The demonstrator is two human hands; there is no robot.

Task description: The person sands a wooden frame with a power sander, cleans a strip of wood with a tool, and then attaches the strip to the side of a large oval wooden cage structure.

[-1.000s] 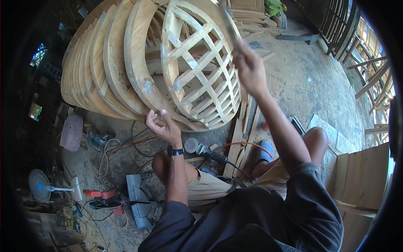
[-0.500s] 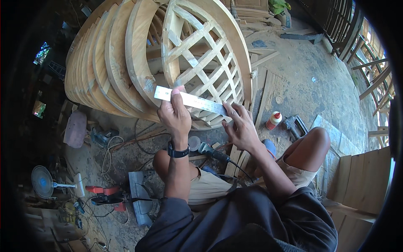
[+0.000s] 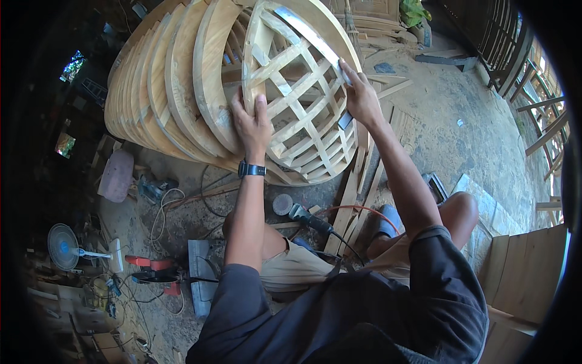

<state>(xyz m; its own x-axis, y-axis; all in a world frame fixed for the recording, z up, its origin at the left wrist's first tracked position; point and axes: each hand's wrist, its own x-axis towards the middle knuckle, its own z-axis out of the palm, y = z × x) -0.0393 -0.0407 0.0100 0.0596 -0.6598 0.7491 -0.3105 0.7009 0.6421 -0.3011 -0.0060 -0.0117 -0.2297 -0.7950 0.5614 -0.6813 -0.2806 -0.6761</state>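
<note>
A large curved wooden piece with rows of bent ribs fills the upper middle, and its end carries a criss-cross wooden lattice. My left hand, with a dark watch at the wrist, is closed round the lattice's left edge, thumb on top and fingers partly hidden behind. At the lattice's right side, my right hand grips a long metal ruler. The ruler runs along the curved rim from the upper end down past my hand. My fingers hide part of its lower stretch.
An angle grinder lies on the floor between my legs, beside a round disc and wood strips. A small fan, a red-and-black tool and tangled cords are at lower left. Wooden boards stand at right.
My right hand has carried the ruler up and right onto the lattice's rim, turning it steeper. My left hand has let go of the ruler and taken hold of the lattice's left edge.
</note>
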